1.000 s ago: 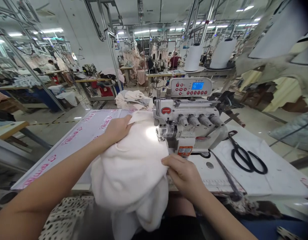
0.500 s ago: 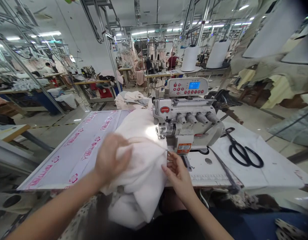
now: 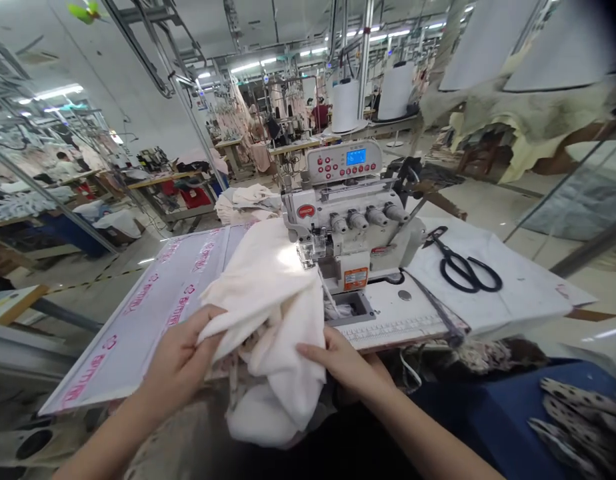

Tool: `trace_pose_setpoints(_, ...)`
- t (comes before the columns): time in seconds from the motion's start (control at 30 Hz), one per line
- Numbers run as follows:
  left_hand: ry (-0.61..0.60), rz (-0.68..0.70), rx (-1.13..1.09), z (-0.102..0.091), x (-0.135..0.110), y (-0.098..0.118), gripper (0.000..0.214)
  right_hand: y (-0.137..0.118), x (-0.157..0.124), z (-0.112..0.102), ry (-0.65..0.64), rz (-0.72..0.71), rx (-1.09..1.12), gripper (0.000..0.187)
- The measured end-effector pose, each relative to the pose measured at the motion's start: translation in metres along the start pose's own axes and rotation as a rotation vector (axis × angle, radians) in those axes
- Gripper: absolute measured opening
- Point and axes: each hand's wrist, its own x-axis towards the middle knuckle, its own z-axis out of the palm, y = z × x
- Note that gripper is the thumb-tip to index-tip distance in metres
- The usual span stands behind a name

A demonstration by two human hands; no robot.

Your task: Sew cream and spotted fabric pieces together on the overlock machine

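A cream-white piece of fabric [image 3: 263,267] runs from under the needle area of the overlock sewing machine [image 3: 338,220] down over the table's front edge. My left hand [image 3: 183,347] pinches a fold of it on the left side, thumb and fingers closed. On the right edge of the cloth, below the machine, my right hand [image 3: 343,360] grips the fabric with the thumb on top; its other fingers are partly hidden behind. Between the hands the cloth hangs in loose folds, with a patterned layer showing inside. The machine's lamp lights the fabric near the presser foot.
Black-handled scissors [image 3: 468,270] lie on the white table cover right of the machine. A cream fabric pile [image 3: 248,200] sits behind the cloth. White thread cones [image 3: 345,107] stand at the back. Dotted fabric pieces [image 3: 578,420] lie on a blue surface at lower right.
My left hand has come down and left and now grips a fold it has drawn outward. My right hand is lower on the cloth's edge. The view has shifted rightward.
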Motion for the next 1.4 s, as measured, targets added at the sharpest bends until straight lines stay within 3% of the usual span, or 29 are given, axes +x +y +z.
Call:
trace_pose_setpoints(0.1, -0.447, 0.074, 0.119, -0.010, 0.007, 0.040, 0.041, 0.005, 0.012, 0.026, -0.084, -0.127, -0.065, 0.021)
trace_pose_setpoints(0.17, -0.608, 0.087, 0.312, -0.001, 0.013, 0.052, 0.041, 0.010, 0.015, 0.036, -0.075, -0.265, -0.125, 0.017)
trace_pose_setpoints(0.23, -0.625, 0.067, 0.457, 0.013, 0.014, 0.051, 0.031, 0.013, 0.012, 0.032, 0.004, -0.327, -0.139, 0.021)
trace_pose_setpoints(0.3, -0.613, 0.076, 0.495, 0.023, 0.011, 0.044, 0.021, 0.013, 0.003, 0.017, 0.204, -0.399, -0.247, 0.034)
trace_pose_setpoints(0.37, -0.627, 0.152, 0.465, 0.029, 0.006, 0.037, 0.016, 0.008, -0.006, -0.001, 0.418, -0.590, -0.510, 0.040)
trace_pose_setpoints(0.4, -0.619, 0.210, 0.445, 0.030, 0.003, 0.035, 0.015, 0.003, -0.009, -0.008, 0.465, -0.716, -0.667, 0.038)
trace_pose_setpoints(0.47, -0.520, 0.337, 0.406, 0.035, 0.001, 0.033, 0.012, -0.010, -0.012, -0.017, 0.375, -0.928, -0.889, 0.028)
trace_pose_setpoints(0.53, -0.305, 0.447, 0.355, 0.044, 0.006, 0.032, 0.008, -0.023, -0.010, -0.016, 0.235, -0.999, -0.926, 0.024)
trace_pose_setpoints(0.63, 0.012, 0.538, 0.300, 0.065, 0.027, 0.030, 0.040, -0.035, -0.007, -0.007, 0.210, -0.949, -0.808, 0.023)
trace_pose_setpoints(0.73, 0.128, 0.537, 0.316, 0.082, 0.053, 0.026, 0.055, -0.040, -0.009, -0.003, 0.259, -0.929, -0.726, 0.021)
trace_pose_setpoints(0.87, 0.137, 0.469, 0.278, 0.079, 0.074, 0.027, 0.033, -0.035, -0.010, -0.011, 0.329, -0.888, -0.628, 0.020)
trace_pose_setpoints(0.97, 0.066, 0.375, 0.103, 0.067, 0.077, 0.033, 0.021, -0.020, -0.002, -0.019, 0.459, -0.629, -0.439, 0.038)
trace_pose_setpoints(1.03, 0.021, 0.329, 0.042, 0.062, 0.075, 0.037, 0.018, -0.008, 0.003, -0.021, 0.376, -0.381, -0.271, 0.051)
trace_pose_setpoints(1.13, 0.011, 0.329, 0.097, 0.066, 0.070, 0.037, 0.021, 0.002, 0.002, -0.019, 0.132, -0.148, -0.119, 0.023)
trace_pose_setpoints(1.2, 0.011, 0.358, 0.153, 0.073, 0.066, 0.035, 0.027, 0.003, -0.003, -0.017, 0.092, -0.111, -0.114, 0.014)
trace_pose_setpoints(1.4, -0.022, 0.395, 0.196, 0.080, 0.065, 0.032, 0.027, -0.005, -0.014, -0.020, 0.129, -0.135, -0.179, 0.019)
